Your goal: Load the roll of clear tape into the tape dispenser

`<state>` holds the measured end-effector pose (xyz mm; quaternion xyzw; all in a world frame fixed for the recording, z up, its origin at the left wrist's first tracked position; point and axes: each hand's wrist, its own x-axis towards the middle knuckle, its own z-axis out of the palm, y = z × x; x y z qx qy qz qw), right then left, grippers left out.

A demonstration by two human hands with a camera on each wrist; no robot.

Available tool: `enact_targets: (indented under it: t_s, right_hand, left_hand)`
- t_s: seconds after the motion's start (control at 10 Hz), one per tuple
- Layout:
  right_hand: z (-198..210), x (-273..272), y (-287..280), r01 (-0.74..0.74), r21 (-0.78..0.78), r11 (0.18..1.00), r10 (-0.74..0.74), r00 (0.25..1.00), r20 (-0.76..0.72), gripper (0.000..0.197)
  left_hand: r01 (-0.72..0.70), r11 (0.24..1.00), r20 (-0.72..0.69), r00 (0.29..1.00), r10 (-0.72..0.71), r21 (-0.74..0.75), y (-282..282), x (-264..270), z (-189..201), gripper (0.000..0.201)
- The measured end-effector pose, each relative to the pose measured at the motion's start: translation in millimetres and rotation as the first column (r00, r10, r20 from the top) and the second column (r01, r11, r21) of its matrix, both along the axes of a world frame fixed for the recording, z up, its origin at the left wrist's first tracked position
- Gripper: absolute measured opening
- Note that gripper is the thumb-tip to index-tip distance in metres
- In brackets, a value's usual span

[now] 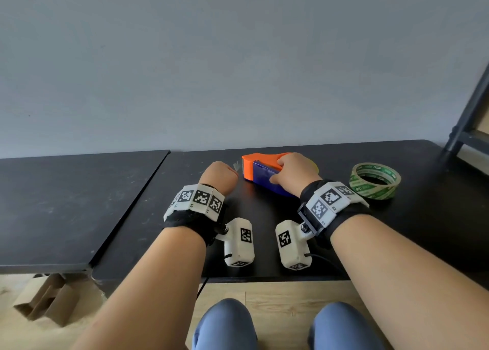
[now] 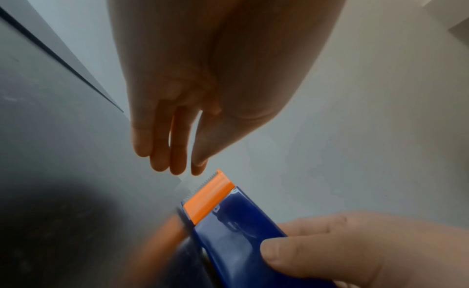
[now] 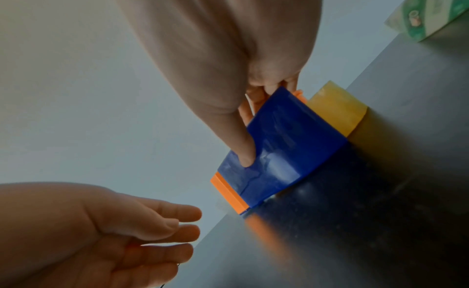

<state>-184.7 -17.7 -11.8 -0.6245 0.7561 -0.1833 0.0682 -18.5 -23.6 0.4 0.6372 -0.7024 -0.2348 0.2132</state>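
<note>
Closest to you, both wrists wear black straps with white blocky marker tags, resting over the near edge of the black table [image 1: 264,259], which looks matte and a bit scuffed. Your left hand [image 1: 220,176] is empty, fingers straight and loosely together, tips just short of the serrated cutter on the dispenser [image 1: 260,173]. Your right hand [image 1: 292,173] grips the dispenser from above, thumb pressed on the near blue side, fingers curled over the top. The dispenser sits on the table in the middle: smooth glossy blue plastic body, orange front with a toothed blade, wedge-ish shape. From the right wrist view a yellowish translucent roll [image 3: 337,109] pokes out behind it, touching the table. The tape [image 1: 375,180] lies flat on the table to the right of your right hand, apart from the dispenser: a clear shiny ring with green printed lettering on its core. Behind everything is a plain grey wall [image 1: 238,58], and a dark metal frame [image 1: 468,117] leans at far right
</note>
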Motion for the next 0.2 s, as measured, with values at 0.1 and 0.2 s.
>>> enact_targets:
  t_s: [0.1, 0.2]
  right_hand:
    - [0.5, -2.2, 4.6, -0.036, -0.001, 0.999, 0.036, 0.997, 0.068, 0.037]
    - [1.2, -7.2, 5.8, -0.046, -0.075, 0.996, 0.059, 0.981, 0.186, 0.042]
  left_hand:
    - [-0.013, 1.000, -0.038, 0.999, 0.013, -0.010, 0.7, 0.4, 0.4, 0.031]
    - [-0.014, 0.999, -0.088, 0.996, 0.010, -0.038, 2.0, -2.2, 0.3, 0.029]
